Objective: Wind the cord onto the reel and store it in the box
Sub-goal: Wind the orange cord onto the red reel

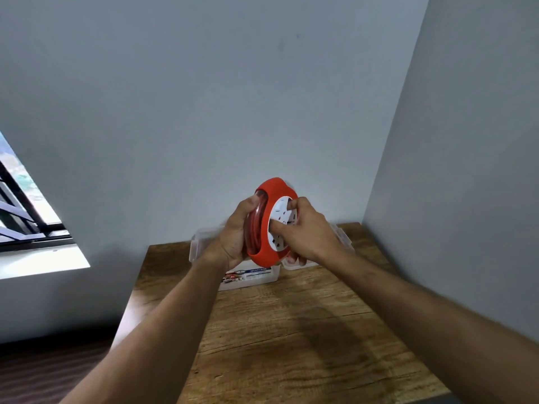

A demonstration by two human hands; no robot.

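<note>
I hold a red cord reel [271, 191] with a white socket face [279, 211] up in the air above the table. My left hand [233, 234] grips its left rim, where coils of red cord [254, 228] show inside. My right hand [303, 228] is closed on the white face, fingers pressed against it. Below and behind the reel stands a clear plastic box [250, 275] with a printed label, largely hidden by my hands.
The wooden table [291, 330] fills a room corner, with grey walls behind and on the right. A clear lid or latch part [344, 237] shows right of the box. A window [26, 205] is at the left, dark floor below.
</note>
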